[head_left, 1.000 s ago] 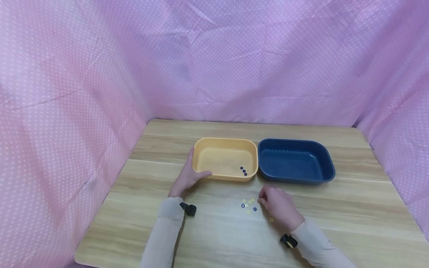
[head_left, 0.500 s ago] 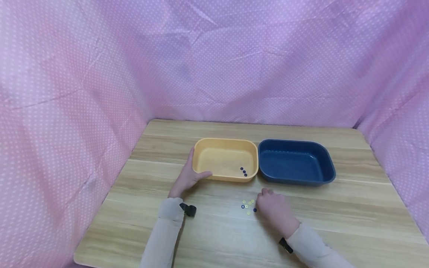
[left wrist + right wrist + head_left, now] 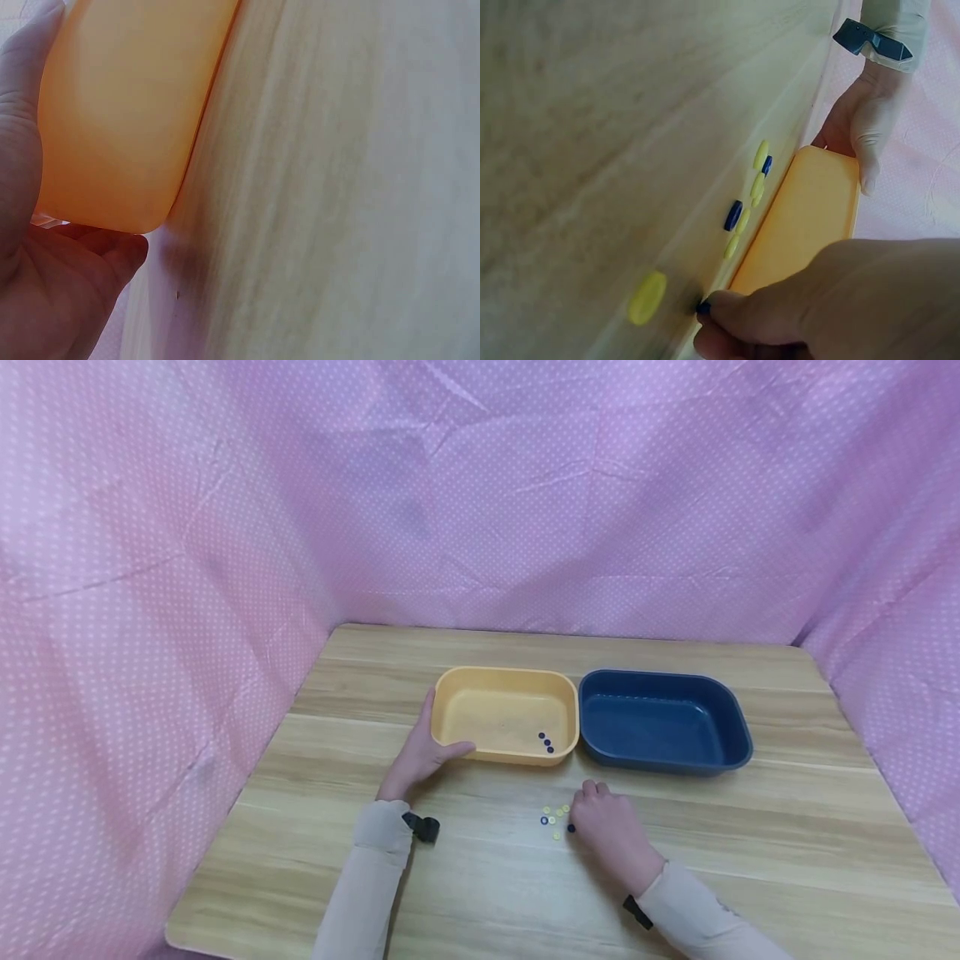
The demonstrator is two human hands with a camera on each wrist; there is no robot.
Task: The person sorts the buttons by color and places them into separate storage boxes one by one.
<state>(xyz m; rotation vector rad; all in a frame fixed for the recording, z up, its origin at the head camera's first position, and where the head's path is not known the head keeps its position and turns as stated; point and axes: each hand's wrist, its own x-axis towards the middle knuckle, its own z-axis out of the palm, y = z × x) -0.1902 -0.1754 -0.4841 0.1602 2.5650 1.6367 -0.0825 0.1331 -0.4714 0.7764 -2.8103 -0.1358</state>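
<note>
Discs (image 3: pixel 646 298) on table (image 3: pixel 480 893), pink cloth (image 3: pixel 525 510) behind

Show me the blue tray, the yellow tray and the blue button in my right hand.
Blue tray (image 3: pixel 651 727), head view: inside floor.
Yellow tray (image 3: pixel 495 720), head view: inside floor.
Blue button (image 3: pixel 703 308), right wrist view: exposed edge.

The worktop (image 3: pixel 480 893) is pale, wood-grained board with rounded corners, its grain running lengthwise. Towards its back edge a yellow-orange plastic tub (image 3: pixel 517 760) and a navy plastic tub (image 3: pixel 660 767) stand upright side by side, rims touching or nearly so. In front of them lie five yellow buttons (image 3: pixel 731 247) and two blue buttons (image 3: pixel 733 215), loosely clustered; a sixth yellow button (image 3: pixel 646 298) lies apart from the cluster.
</note>
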